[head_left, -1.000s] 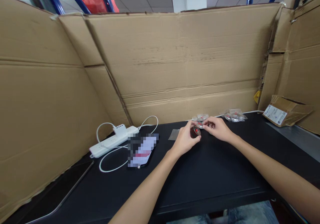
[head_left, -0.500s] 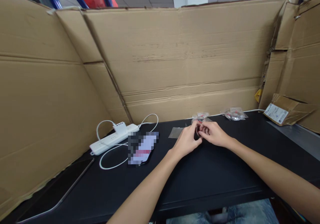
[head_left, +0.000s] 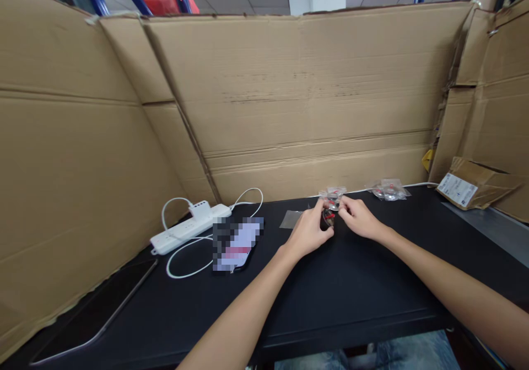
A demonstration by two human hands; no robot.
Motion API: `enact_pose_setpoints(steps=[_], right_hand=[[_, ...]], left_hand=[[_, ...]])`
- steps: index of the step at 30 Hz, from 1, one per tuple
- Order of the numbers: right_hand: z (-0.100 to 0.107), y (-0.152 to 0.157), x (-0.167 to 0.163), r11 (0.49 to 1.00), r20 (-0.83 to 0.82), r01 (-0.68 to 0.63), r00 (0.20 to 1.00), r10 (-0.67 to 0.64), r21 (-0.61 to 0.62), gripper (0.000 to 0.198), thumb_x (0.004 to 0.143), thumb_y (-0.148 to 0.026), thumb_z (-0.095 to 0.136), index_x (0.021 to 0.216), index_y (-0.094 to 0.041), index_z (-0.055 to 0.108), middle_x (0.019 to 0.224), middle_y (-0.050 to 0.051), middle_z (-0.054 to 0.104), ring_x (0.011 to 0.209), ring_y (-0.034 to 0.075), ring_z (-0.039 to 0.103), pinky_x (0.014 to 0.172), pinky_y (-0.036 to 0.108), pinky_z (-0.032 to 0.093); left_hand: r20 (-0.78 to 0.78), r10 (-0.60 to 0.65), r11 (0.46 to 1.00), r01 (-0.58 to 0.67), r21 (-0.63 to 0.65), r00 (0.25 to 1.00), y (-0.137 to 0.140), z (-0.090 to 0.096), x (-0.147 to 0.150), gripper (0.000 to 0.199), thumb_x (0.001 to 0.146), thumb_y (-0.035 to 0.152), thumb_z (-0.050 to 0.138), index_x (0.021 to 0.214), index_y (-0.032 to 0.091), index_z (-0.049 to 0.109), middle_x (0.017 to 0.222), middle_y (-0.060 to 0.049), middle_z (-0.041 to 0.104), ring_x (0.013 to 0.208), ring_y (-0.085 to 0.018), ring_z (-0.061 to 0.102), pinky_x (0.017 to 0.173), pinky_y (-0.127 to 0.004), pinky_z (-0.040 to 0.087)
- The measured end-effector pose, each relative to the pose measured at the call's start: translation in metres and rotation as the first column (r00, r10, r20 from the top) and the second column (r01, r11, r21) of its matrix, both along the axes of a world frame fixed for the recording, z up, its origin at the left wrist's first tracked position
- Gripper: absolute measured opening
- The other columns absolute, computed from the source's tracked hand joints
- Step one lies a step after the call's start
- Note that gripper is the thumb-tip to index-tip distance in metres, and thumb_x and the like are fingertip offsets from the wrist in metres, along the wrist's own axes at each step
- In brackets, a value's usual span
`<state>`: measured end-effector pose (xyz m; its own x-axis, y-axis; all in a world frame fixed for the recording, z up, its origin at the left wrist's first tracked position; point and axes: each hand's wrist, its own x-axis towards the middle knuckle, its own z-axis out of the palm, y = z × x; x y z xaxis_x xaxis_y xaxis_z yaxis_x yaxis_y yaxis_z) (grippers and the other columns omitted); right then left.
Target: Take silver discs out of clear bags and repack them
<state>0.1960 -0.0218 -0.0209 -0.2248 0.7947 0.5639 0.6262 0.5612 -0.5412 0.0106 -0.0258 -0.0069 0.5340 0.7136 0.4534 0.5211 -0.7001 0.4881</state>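
Observation:
Between the thumb and fingers of my left hand [head_left: 309, 231] is a small round item with a red part [head_left: 329, 217]; its exact kind is too small to tell. My right hand [head_left: 359, 219] is just to the right of it, fingers curled and tips pinched together. Whether anything sits in that pinch cannot be made out. Right behind my fingertips lie small clear plastic bags [head_left: 332, 192] with red and shiny pieces in them. A flat, clear plastic bag [head_left: 290, 219] rests on the black table beside my left hand.
More clear bags of shiny pieces [head_left: 389, 189] lie at the back right, near an opened cardboard box [head_left: 475, 185]. On the left are a phone [head_left: 239, 246], a white power strip [head_left: 192, 228] with cables and a dark tablet-like panel [head_left: 95, 312]. Cardboard walls [head_left: 297, 94] surround the table.
My right hand has drawn slightly right, away from my left fingers, uncovering the small round item with the red part. The left hand stays about where it was.

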Motion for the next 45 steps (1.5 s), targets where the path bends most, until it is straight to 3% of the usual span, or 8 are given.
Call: enact_pose_setpoints(steps=[5,10,19,24,28,35,40,45], right_hand=[[-0.003,0.0,0.004,0.991,-0.027,-0.1,0.995,0.098,-0.086,0.019,0.088,-0.036,0.054,0.081,-0.019,0.052,0.061,-0.003,0.054,0.051,0.01,0.048,0.051,0.021,0.034],[-0.002,-0.005,-0.002,0.98,0.058,-0.19,0.979,0.193,-0.061,0.019,0.09,-0.029,0.05,0.075,-0.019,0.053,0.061,-0.002,0.055,0.053,0.01,0.048,0.053,0.021,0.034],[0.011,0.007,0.014,0.995,-0.264,0.098,0.96,-0.095,-0.002,0.045,0.094,-0.047,0.041,0.058,-0.019,0.044,0.048,-0.003,0.042,0.048,0.011,0.041,0.049,0.023,0.03],[0.001,0.022,0.033,0.988,-0.175,0.156,0.972,-0.157,-0.024,0.031,0.088,-0.039,0.048,0.074,-0.016,0.063,0.056,0.0,0.054,0.052,0.014,0.047,0.05,0.023,0.032],[-0.005,0.029,0.041,0.988,-0.135,0.156,0.979,-0.153,0.009,0.02,0.086,-0.028,0.046,0.089,-0.018,0.062,0.062,-0.001,0.057,0.053,0.014,0.047,0.054,0.022,0.035],[0.001,0.026,0.044,0.985,0.095,0.153,0.985,-0.146,-0.077,0.03,0.072,-0.005,0.038,0.064,-0.017,0.064,0.063,0.002,0.063,0.06,0.014,0.054,0.061,0.023,0.037],[-0.002,0.026,0.048,0.977,0.209,0.188,0.964,-0.165,-0.097,0.026,0.073,-0.009,0.047,0.073,-0.016,0.071,0.07,0.004,0.068,0.061,0.015,0.057,0.061,0.023,0.038],[-0.009,0.027,0.053,0.988,0.294,0.103,0.954,-0.064,-0.118,0.013,0.072,-0.013,0.06,0.07,-0.017,0.072,0.071,0.004,0.066,0.062,0.015,0.058,0.06,0.023,0.04]], left_hand=[[-0.002,-0.007,1.0,0.007,-0.001,1.0,-0.003,0.001,0.001,0.034,0.072,0.018,0.06,0.105,0.022,0.051,0.086,-0.002,0.066,0.074,-0.019,0.063,0.068,-0.028,0.045],[-0.01,-0.008,1.0,0.008,-0.007,1.0,-0.004,0.002,0.003,0.036,0.072,0.017,0.061,0.107,0.022,0.051,0.091,-0.003,0.067,0.08,-0.021,0.064,0.07,-0.029,0.046],[-0.05,0.009,1.0,-0.01,-0.007,0.999,0.001,-0.005,0.001,0.036,0.073,0.025,0.064,0.107,0.022,0.05,0.088,-0.002,0.066,0.071,-0.019,0.061,0.067,-0.029,0.046],[-0.13,0.01,1.0,-0.007,0.023,0.991,0.005,-0.012,0.002,0.035,0.074,0.031,0.065,0.106,0.02,0.055,0.097,-0.007,0.064,0.092,-0.025,0.06,0.08,-0.035,0.048],[-0.158,0.012,0.999,-0.004,0.05,0.987,0.008,-0.016,0.0,0.033,0.077,0.032,0.063,0.106,0.02,0.057,0.1,-0.009,0.065,0.1,-0.027,0.058,0.087,-0.038,0.047],[-0.209,0.009,0.998,0.004,0.063,0.978,0.01,-0.019,-0.003,0.037,0.081,0.034,0.06,0.114,0.019,0.058,0.108,-0.011,0.065,0.107,-0.029,0.057,0.092,-0.04,0.046],[-0.216,-0.002,0.999,0.012,0.043,0.976,0.01,-0.019,-0.002,0.037,0.082,0.035,0.059,0.116,0.019,0.058,0.111,-0.012,0.064,0.11,-0.03,0.056,0.093,-0.041,0.045],[-0.23,-0.007,0.999,0.016,0.036,0.973,0.01,-0.018,-0.003,0.035,0.083,0.035,0.058,0.114,0.018,0.059,0.111,-0.012,0.064,0.109,-0.03,0.056,0.092,-0.041,0.045]])
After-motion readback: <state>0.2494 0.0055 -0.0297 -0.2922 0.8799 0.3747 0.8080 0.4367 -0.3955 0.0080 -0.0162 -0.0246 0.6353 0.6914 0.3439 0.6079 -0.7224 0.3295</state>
